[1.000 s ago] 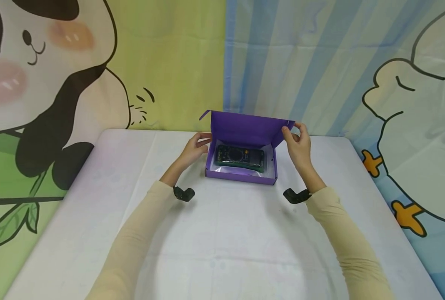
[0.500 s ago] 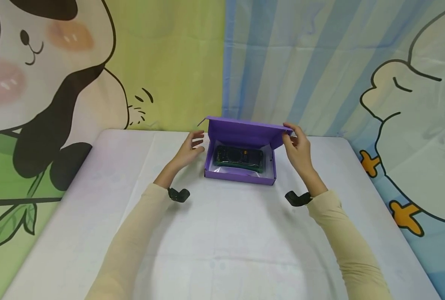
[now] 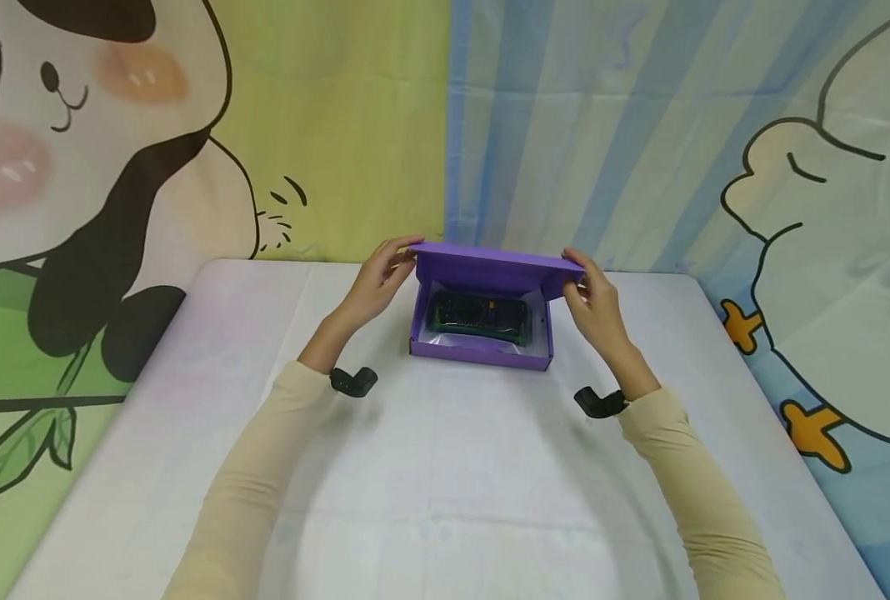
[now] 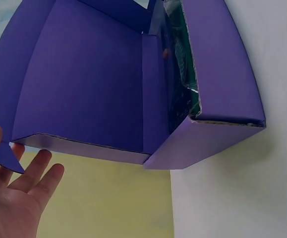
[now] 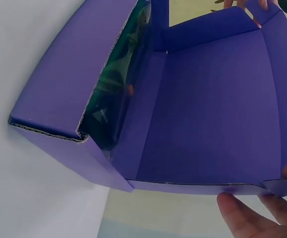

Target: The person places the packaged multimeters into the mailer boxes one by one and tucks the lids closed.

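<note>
Right, your left hand [image 3: 373, 283] pinches the left corner of the raised lid [image 3: 482, 265], its tab between thumb and fingers. Your right hand [image 3: 597, 308] holds the lid's right corner the same way, thumb on the inner side. Purple box [image 3: 478, 356] sits toward the far side of the white table [image 3: 430, 483], about centre, lid hinged along its far wall. Inside, a dark gadget [image 3: 478, 315] with a green edge lies flat under clear plastic; its markings are too dim to read. Panda-print cloth [image 3: 197, 192] far left.
</note>
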### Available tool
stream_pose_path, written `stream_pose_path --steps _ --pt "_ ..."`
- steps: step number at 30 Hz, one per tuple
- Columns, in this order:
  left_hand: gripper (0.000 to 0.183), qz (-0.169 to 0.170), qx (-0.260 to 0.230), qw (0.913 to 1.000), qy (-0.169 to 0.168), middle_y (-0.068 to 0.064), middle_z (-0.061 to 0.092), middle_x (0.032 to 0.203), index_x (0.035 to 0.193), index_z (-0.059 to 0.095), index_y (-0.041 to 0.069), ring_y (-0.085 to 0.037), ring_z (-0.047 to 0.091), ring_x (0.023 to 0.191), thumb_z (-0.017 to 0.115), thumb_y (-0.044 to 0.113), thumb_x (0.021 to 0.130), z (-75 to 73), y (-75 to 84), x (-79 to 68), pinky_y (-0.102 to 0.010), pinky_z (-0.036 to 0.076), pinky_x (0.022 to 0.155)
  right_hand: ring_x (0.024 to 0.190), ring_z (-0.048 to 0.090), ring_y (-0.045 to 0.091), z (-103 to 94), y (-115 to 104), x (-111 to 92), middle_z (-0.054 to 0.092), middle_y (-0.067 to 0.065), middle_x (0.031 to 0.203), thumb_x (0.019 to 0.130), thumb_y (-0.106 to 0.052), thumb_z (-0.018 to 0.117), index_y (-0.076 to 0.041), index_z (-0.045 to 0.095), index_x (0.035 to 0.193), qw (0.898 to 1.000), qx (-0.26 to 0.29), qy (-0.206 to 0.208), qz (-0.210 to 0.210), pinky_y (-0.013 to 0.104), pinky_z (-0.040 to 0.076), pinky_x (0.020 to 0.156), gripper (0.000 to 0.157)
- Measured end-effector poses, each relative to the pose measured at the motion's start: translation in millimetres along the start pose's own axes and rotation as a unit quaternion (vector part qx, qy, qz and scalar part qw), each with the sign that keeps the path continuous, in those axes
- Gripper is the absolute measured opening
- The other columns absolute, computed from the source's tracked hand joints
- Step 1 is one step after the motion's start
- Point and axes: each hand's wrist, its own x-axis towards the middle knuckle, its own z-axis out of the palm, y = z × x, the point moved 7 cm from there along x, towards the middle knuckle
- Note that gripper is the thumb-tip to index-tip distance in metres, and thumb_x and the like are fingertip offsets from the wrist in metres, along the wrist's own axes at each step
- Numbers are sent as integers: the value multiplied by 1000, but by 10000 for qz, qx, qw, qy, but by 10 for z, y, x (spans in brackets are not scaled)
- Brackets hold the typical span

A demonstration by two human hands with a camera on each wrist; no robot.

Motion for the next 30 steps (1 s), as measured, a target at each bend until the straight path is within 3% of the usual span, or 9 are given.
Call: stream_pose_path --steps 3,6,9,11,14,17,20,23,30 --pt "36 -70 -45 10000 30 -21 43 134 133 42 -6 -33 45 126 39 -2 97 9 -13 -21 -37 39 106 102 59 29 5 22 -9 50 28 130 90 9 41 10 44 131 9998 -53 -134 -137 23 51 86 41" --pt "35 -118 -89 9999 38 -21 43 133 131 44 -5 -32 46 126 37 -3 97 11 -15 -40 -37 40 106 83 56 19 -12 17 -25 52 27 128 91 9 39 9 44 132 9991 -226 -254 -257 8 39 68 42" --pt "35 -174 -40 9998 -6 -21 43 132 131 45 -5 -32 47 125 36 -4 97 13 -17 -49 -40 42 104 72 48 14 -39 -11 -39 58 26 121 91 9 40 8 47 131 9986 -316 -344 -245 10 32 60 40" --pt "35 -250 -23 9997 -41 -20 43 132 131 44 -4 -33 47 125 38 -1 97 17 -39 -50 -42 43 102 73 46 8 -40 5 -46 60 24 116 92 5 45 6 48 130 9985 -254 -478 -113 11 36 62 39" --pt "38 -452 -42 9989 -87 -17 42 134 133 44 0 -32 45 127 47 5 96 33 -108 -52 -42 42 102 88 54 9 -28 71 -60 57 21 119 91 -5 55 3 50 130 9974 -35 -665 276 17 49 80 40" --pt "43 -633 -33 9980 -38 -12 42 135 134 44 6 -29 47 125 55 15 94 46 -263 -50 -42 43 102 109 55 19 -4 201 -77 51 18 133 91 -14 59 -1 49 132 9954 122 -758 573 28 49 95 44" --pt "43 -663 133 9977 91 -7 46 132 134 47 13 -25 52 118 57 23 93 46 -401 -56 -41 44 98 112 54 21 14 352 -85 51 13 135 92 -20 58 -7 50 133 9953 69 -724 639 20 47 93 44" --pt "40 -579 338 9975 226 -4 51 127 131 51 17 -22 56 110 55 30 94 35 -426 -77 -40 45 95 110 53 12 34 468 -96 51 9 135 93 -23 57 -11 50 134 9957 51 -705 600 11 44 89 43" --pt "40 -474 226 9983 264 -2 53 125 127 54 18 -21 57 110 55 37 92 29 -436 -135 -41 44 96 98 49 -4 36 398 -147 51 13 131 93 -16 57 -6 52 130 9948 274 -783 583 5 43 83 39"
